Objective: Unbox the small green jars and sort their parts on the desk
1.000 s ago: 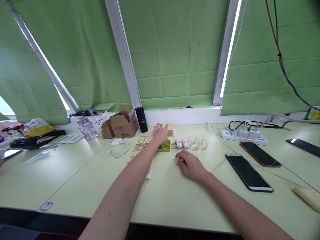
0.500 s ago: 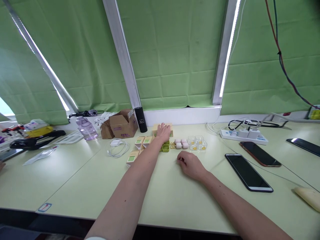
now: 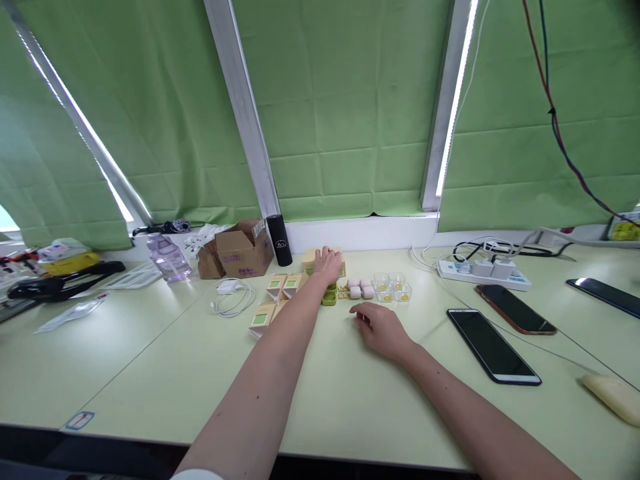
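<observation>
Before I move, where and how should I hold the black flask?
Probably hold the black flask at mid-height from its right, nearer the left hand: its body is slim and upright, and the cardboard box crowds its left.

Left forearm (image 3: 267, 380) is showing bare at 7 o'clock, widening toward the elbow, narrowing to the wrist. One small dark spot (image 3: 258, 397) is marking it partway along. A white curved edge (image 3: 199, 475) is peeking in at the bottom, also 7 o'clock, wrapping the arm; sleeve hem or band, can't tell. Right forearm (image 3: 463, 400) is showing bare between 4 and 5 o'clock, slimming to the wrist, two tiny dark dots (image 3: 439, 371) speckling it. Left hand (image 3: 327, 265) and right hand (image 3: 383, 330) are both showing bare; nails too small to tell.
</observation>
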Action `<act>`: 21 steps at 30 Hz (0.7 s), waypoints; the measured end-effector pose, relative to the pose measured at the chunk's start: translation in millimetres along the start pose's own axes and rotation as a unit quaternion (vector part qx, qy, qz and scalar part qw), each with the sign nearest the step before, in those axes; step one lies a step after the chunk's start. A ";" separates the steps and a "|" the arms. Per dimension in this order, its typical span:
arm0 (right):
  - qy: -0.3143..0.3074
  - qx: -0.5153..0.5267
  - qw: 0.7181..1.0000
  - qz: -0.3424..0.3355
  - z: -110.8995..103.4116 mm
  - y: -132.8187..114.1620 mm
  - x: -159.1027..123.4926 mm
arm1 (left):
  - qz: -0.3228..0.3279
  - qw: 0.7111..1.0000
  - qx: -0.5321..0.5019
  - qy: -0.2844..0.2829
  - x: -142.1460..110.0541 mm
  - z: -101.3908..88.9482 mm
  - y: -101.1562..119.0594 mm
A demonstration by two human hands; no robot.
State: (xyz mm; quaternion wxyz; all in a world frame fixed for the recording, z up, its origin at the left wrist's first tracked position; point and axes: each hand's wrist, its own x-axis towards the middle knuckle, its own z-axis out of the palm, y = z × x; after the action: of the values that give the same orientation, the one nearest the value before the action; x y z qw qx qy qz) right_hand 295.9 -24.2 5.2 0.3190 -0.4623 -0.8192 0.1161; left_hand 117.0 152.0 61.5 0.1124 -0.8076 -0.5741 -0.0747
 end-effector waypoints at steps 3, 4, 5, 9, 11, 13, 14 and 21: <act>0.007 -0.011 1.000 0.007 -1.7 1.6 0.6 | -0.001 1.000 -0.023 0.013 1.8 0.2 1.7; 0.009 -0.013 1.000 0.010 -2.2 2.5 0.8 | -0.002 0.999 -0.033 0.018 1.9 -0.1 1.9; 0.010 -0.015 1.000 0.013 -2.5 3.8 1.0 | -0.001 0.999 -0.043 0.023 1.8 -0.6 2.0; 0.013 -0.009 0.999 0.028 -3.0 10.8 1.4 | 0.013 0.995 -0.088 0.047 0.3 -7.4 3.4; 0.016 0.000 0.999 0.035 -2.9 14.0 1.6 | 0.026 0.991 -0.111 0.064 -1.0 -15.1 5.4; 0.017 0.009 0.999 0.040 -3.1 15.9 1.9 | 0.041 0.987 -0.132 0.082 -3.6 -26.2 8.3; 0.018 0.011 0.999 0.043 -3.5 16.4 2.0 | 0.049 0.984 -0.142 0.091 -5.9 -32.8 10.2; 0.024 -0.033 0.995 0.090 -12.1 18.8 2.6 | 0.092 0.953 -0.244 0.156 -56.4 -78.9 27.9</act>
State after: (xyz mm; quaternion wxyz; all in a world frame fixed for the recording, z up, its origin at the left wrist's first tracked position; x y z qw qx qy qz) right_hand 315.3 -13.1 6.5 0.3118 -0.5473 -0.7694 0.1062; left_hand 125.4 70.7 120.7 0.0070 -0.8379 -0.4368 -0.3271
